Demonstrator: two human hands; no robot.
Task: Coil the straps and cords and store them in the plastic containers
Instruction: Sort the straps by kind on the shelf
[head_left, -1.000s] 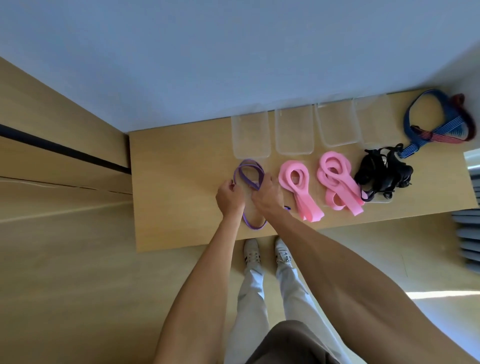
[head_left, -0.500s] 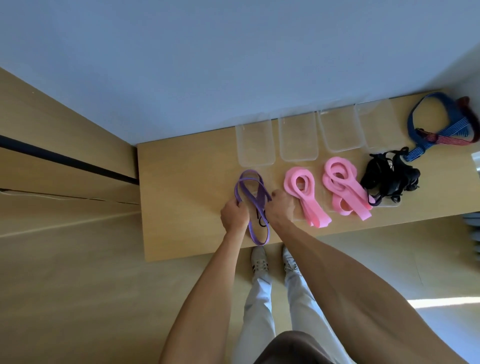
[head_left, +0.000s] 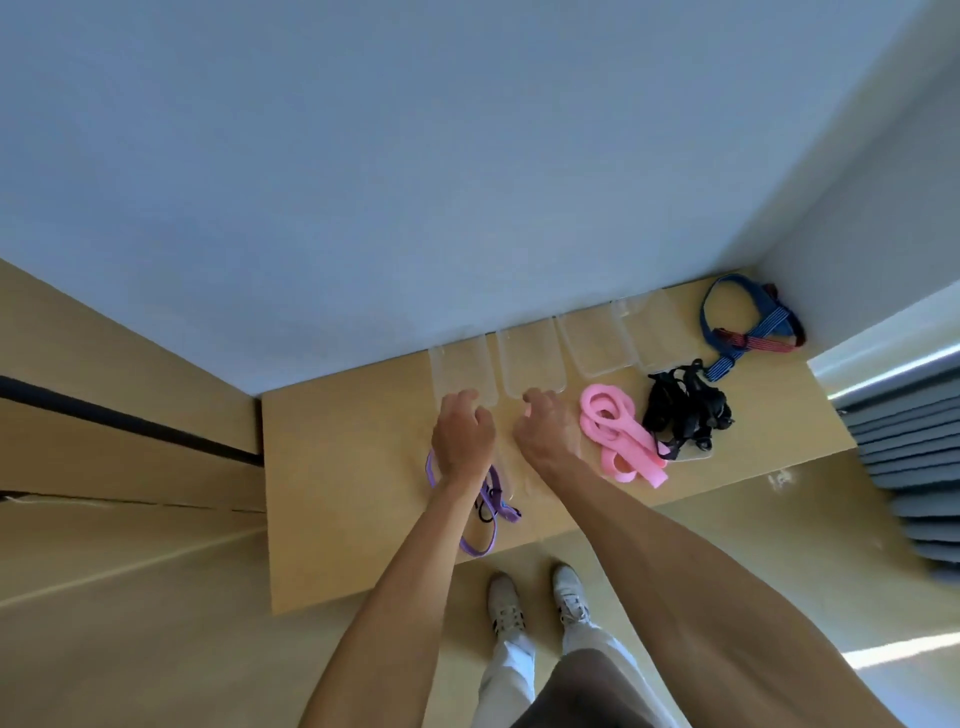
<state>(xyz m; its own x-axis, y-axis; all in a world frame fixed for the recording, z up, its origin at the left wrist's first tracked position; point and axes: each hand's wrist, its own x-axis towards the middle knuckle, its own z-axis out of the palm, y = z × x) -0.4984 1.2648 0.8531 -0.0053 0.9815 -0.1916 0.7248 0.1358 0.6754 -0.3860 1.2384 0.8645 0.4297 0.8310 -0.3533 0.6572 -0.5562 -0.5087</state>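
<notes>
**Op:** Near the desk's (head_left: 332, 467) middle I have both hands up by the clear containers. My left hand (head_left: 464, 434) sits with fingers loosely curled and nothing in it that I can see, its fingertips at the near rim of the leftmost container (head_left: 460, 371). My right hand (head_left: 545, 428) is curled too, just below the second container (head_left: 530, 366), but whether it pinches anything I cannot tell.

**Spotter:** Where's the purple strap?

**Op:** Purple strap (head_left: 491, 501) lies at about 6 o'clock from my left hand, under the wrist, loose on the desk with one loop reaching the near edge. Not coiled, not in a container.

**Spotter:** And the rest?

**Op:** Pink strap (head_left: 615, 441) at 3 o'clock from my right hand, black cords (head_left: 685, 415) beyond it, the blue strap (head_left: 748, 332) at 2 o'clock by the wall. Two more containers (head_left: 597, 343) stand behind them.

**Spotter:** Risks?

**Op:** My guess is the forearm drags the purple strap off the near edge when I pull back, since it lies right under the wrist. The containers look light and stand touching, so a nudge on one could shove its neighbour. The black cords look tangled and may lift as one clump
</notes>
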